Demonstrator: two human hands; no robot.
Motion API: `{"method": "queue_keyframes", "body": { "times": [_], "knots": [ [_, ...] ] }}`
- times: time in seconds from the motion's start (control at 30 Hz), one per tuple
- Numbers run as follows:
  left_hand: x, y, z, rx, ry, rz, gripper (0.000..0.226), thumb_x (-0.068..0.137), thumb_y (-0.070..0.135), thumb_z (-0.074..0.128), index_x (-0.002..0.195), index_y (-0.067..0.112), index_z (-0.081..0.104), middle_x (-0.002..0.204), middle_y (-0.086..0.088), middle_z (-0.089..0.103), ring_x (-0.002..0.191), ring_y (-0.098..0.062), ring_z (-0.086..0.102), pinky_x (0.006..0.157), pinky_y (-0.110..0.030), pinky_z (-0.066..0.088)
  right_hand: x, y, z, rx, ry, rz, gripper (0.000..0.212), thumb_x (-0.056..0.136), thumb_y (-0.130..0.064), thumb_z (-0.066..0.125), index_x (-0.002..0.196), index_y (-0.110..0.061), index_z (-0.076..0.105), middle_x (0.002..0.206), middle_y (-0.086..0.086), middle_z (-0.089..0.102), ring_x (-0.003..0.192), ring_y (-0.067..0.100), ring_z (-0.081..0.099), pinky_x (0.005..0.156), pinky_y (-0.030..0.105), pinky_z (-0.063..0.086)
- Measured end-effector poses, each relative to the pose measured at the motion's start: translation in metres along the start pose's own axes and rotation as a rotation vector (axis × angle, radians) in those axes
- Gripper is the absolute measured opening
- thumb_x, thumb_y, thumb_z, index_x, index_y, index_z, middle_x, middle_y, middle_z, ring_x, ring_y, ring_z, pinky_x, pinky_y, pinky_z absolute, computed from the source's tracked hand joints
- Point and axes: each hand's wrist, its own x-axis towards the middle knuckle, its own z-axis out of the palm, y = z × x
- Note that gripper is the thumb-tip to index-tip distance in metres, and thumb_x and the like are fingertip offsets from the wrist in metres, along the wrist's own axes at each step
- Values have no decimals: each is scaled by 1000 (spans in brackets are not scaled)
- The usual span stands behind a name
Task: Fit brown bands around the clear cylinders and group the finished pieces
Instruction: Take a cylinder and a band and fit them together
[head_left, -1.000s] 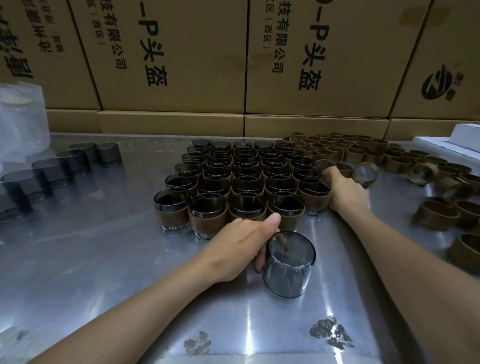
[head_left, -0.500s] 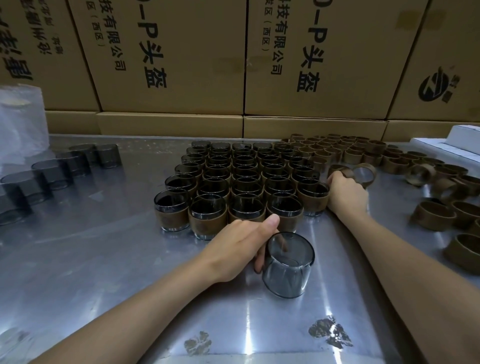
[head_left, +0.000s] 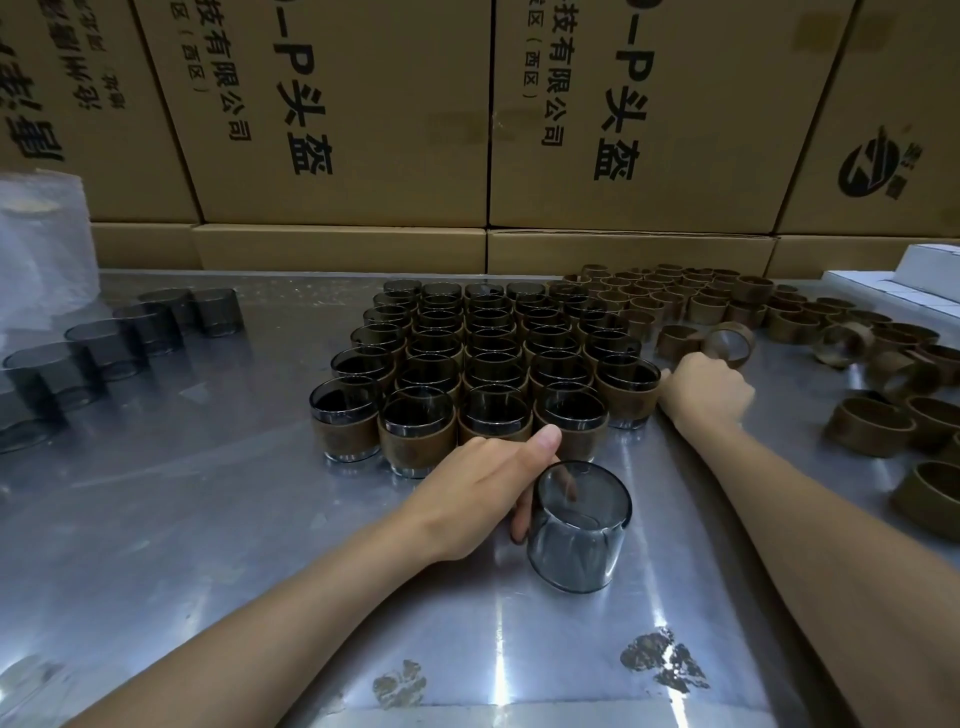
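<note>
While cardboard boxes (head_left: 337, 114) wall the steel table (head_left: 208, 519), left hand (head_left: 467, 499) fingers clamped on clear cylinder (head_left: 576, 530), right hand (head_left: 706, 389) fingers curled, grip unclear.

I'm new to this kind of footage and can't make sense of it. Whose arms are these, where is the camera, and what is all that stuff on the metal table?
There is no machine here: a person wears a wide-angle camera on the head, looking forward and down, so the two arms are their own. The left hand grips a bare clear cylinder, tilted on the metal table. The right hand reaches to a loose brown band beside the finished group; its fingers are curled, but whether they hold the band cannot be told. In the middle stand the finished pieces, cylinders already wearing bands, packed in rows. More loose bands lie to the right, and a row of unbanded cylinders to the left. Cardboard boxes are stacked behind.
</note>
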Motion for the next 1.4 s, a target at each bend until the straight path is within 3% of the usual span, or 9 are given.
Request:
{"method": "queue_keyframes", "body": {
  "times": [0.27,0.5,0.63,0.8,0.97,1.13,1.23,1.3,1.4],
  "knots": [
    [1,0,0,-1,-3,-7,100,82,74,6,78,-3,70,58,-5,63,62,-7,57,69,-20,34,-9,2,-5,22,33,-55,21,96,-24,47,90,-6,58,99,19,65,92,38,61,65,33,36],
    [1,-3,-4,20,14,24,95,84,73,10,77,-1,70,51,9,59,59,-3,53,66,-17,33,-28,10,-12,314,186,-56,23,96,-25,47,111,-13,59,97,16,62,96,40,57,72,36,33],
    [0,-5,-6,2,16,42,92,86,71,13,73,-2,68,51,9,59,57,-3,51,66,-13,34,-40,6,-25,465,331,-139,23,97,-27,41,112,-14,51,80,0,47,73,24,43,60,31,27],
    [-1,-4,-8,-5,26,47,92,86,70,13,75,-2,69,50,7,58,55,0,51,67,-8,35,-63,-12,-55,642,467,-353,25,91,-47,37,95,-24,41,72,-16,42,72,12,43,52,21,22],
    [-1,-5,-9,-21,16,44,92,85,73,12,76,2,70,52,5,59,54,-3,51,62,-11,35,-94,-20,-78,721,433,-515,41,82,-60,40,83,-19,37,67,-15,39,61,-1,41,51,19,28],
    [-1,-1,-10,-184,23,70,66,93,63,22,84,21,72,54,1,62,48,1,50,55,-10,35,-132,-24,-95,788,322,-744,37,80,-54,47,78,-19,36,67,-13,39,59,3,41,50,21,31],
    [-2,0,-10,-283,56,89,56,86,65,26,79,32,71,55,4,62,47,-5,50,54,-17,39,-154,-17,-98,766,212,-890,33,76,-48,52,93,-22,41,79,-9,48,68,7,49,54,24,41],
    [-5,1,-10,-365,71,97,50,84,61,33,84,27,71,65,-2,65,57,-10,58,60,-23,46,-165,-11,-98,755,158,-949,46,75,-46,54,112,-24,39,93,-10,52,79,5,52,64,21,46],
    [-1,7,-7,-436,61,47,26,98,31,44,91,25,68,84,-5,69,81,-3,66,74,-20,51,-172,-2,-98,731,99,-975,59,73,-43,55,126,-27,39,105,-17,48,94,1,51,76,19,46]
  ]
}}
